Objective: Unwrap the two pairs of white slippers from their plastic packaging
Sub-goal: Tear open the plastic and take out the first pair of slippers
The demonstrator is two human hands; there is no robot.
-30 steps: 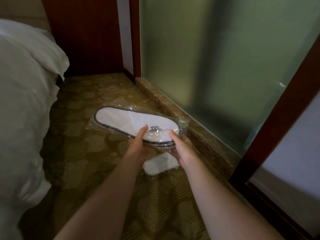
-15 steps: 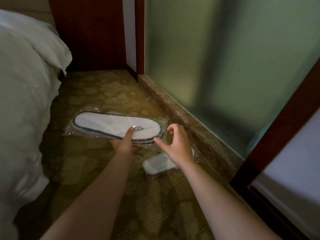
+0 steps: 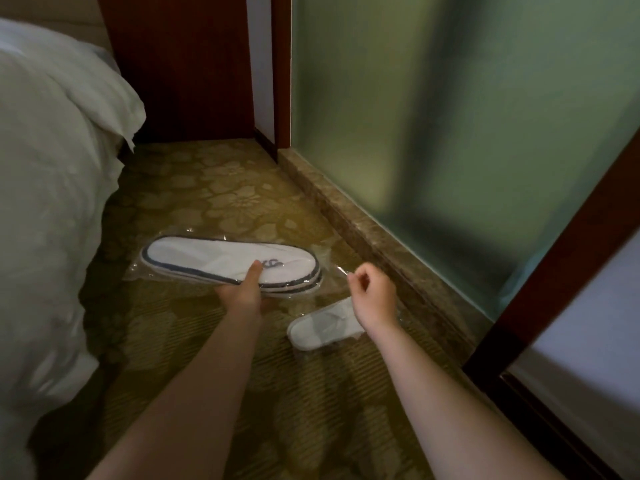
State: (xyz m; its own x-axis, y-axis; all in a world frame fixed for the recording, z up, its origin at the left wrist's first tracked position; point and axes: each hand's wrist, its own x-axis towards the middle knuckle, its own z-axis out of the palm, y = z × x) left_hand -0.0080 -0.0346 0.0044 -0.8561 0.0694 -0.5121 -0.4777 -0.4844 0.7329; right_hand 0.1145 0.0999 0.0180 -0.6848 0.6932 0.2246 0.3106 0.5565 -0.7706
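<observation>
Head view: left hand [image 3: 242, 296] gripping the wrapped pair of white slippers [image 3: 228, 263] from below, thumb pressed on top near the blue logo, package held level above the patterned carpet [image 3: 221, 199]. Right hand [image 3: 375, 296] just beside the toe end, fingers curled narrow in a pinch at the loose clear plastic [image 3: 341, 271] there; whether film is actually caught between them, cannot tell. Second wrapped pair [image 3: 320, 329] lying on the carpet beneath the right wrist, near the stone sill [image 3: 363, 230]. Bed [image 3: 52, 202] off to the left. Step in hand: opening the first bag, probably. Next: firm hold on the film's edge, then a pull away from the left grip to tear or slide the bag off.
</observation>
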